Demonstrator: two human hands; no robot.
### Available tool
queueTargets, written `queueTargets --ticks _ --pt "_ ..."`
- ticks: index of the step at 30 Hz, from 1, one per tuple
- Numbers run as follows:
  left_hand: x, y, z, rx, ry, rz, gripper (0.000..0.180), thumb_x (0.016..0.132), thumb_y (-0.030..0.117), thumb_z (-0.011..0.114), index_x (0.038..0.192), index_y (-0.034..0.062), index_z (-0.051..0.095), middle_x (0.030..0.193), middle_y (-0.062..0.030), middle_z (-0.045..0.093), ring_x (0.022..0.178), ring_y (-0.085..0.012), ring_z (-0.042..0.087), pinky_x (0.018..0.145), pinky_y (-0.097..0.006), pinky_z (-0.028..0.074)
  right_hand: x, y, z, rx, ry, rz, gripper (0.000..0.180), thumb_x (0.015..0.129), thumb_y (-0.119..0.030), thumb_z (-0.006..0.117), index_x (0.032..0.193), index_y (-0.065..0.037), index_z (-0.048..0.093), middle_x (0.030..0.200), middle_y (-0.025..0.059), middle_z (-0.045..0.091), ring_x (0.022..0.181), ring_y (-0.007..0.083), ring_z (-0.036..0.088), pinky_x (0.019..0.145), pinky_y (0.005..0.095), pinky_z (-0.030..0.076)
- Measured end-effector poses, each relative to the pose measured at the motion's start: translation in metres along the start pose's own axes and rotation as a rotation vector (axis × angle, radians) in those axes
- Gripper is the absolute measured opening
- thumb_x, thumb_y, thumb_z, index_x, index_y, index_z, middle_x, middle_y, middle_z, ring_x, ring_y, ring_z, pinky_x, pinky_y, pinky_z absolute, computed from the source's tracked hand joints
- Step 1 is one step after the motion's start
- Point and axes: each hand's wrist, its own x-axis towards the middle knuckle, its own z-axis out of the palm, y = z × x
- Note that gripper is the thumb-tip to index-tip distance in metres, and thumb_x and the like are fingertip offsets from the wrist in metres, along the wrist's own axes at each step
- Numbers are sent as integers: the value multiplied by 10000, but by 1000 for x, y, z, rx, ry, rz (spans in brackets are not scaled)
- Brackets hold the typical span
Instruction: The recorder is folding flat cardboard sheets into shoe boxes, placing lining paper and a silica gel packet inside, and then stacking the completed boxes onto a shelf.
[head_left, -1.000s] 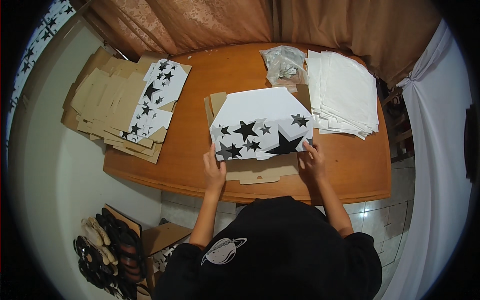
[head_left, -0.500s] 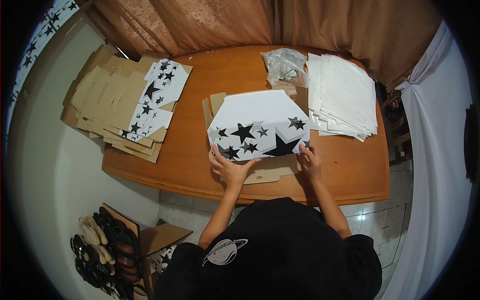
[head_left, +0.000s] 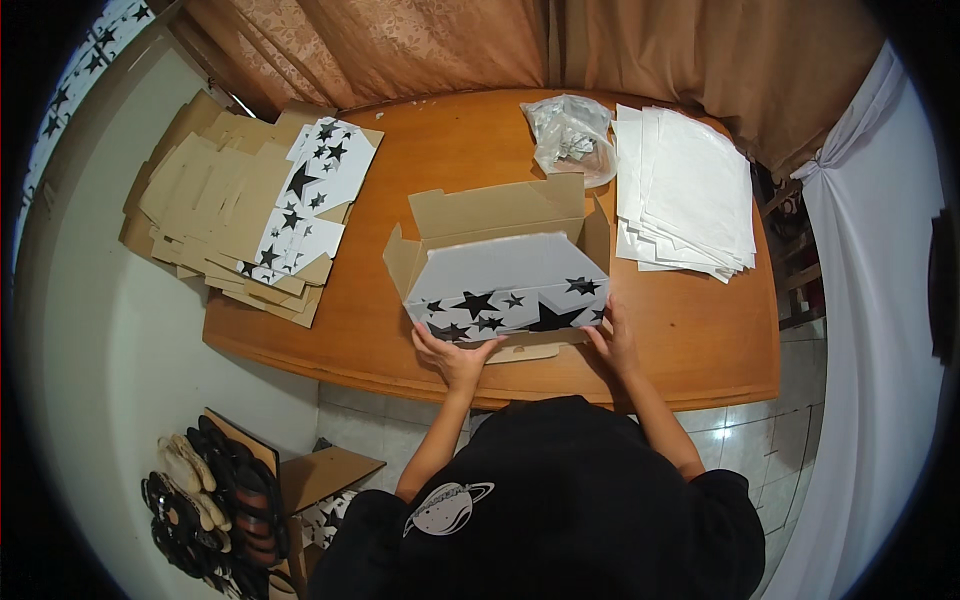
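A cardboard box [head_left: 505, 262], white with black stars outside and brown inside, stands half folded on the wooden table [head_left: 400, 330], its back and side flaps raised. My left hand [head_left: 455, 357] presses against the lower left of its starred front panel. My right hand [head_left: 613, 340] grips the lower right corner of the same panel. A brown flap sticks out flat beneath the box between my hands.
A stack of flat box blanks [head_left: 250, 205], brown and star-printed, overhangs the table's left end. White sheets [head_left: 685, 195] are piled at the right, with a crumpled clear plastic bag [head_left: 570, 135] behind the box. Shoes [head_left: 205, 500] and a small carton sit on the floor at lower left.
The flat starred blank has been lifted and folded into a box shape with raised walls. My left hand slid right along the front panel; my right hand stayed at the right corner.
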Motion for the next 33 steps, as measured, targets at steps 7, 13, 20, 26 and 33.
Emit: queueTargets --ticks 7,13,20,26,33 --pt "-17 -21 6 -78 -236 -95 1312 489 599 766 1349 -50 18 1324 -285 237 1200 -399 227 974 -500 168 -11 12 6 -177 -120 273 550 760 -102 642 1228 -6 371 1100 175 506 1033 377 476 1007 488 232" --pt "-5 -31 -4 -71 -253 -93 1078 653 570 670 1329 -54 109 1230 -264 368 1121 -360 309 964 -471 164 -9 -1 1 -254 -179 311 514 757 -218 654 1176 -25 429 1134 167 516 1166 358 410 993 633 -1" --pt "25 -55 -20 -84 -385 -128 624 888 562 233 875 -22 451 845 -231 544 921 -384 481 955 -538 159 1 -30 -1 -299 -188 319 573 733 -407 657 1116 -17 482 1181 187 512 1241 350 350 953 667 -69" --pt "14 -96 6 -326 -353 -193 542 917 493 228 991 15 473 979 -244 518 953 -402 469 888 -497 255 -5 -31 10 -287 -184 310 587 744 -410 645 1106 20 474 1187 244 485 1234 342 364 961 657 -77" --pt "35 -77 -23 -264 -553 -280 656 904 541 168 1125 12 487 1045 -270 516 1009 -431 448 905 -452 295 1 -41 -3 -332 -240 461 553 837 -450 478 1161 -3 451 1218 212 477 1252 344 329 946 650 -135"
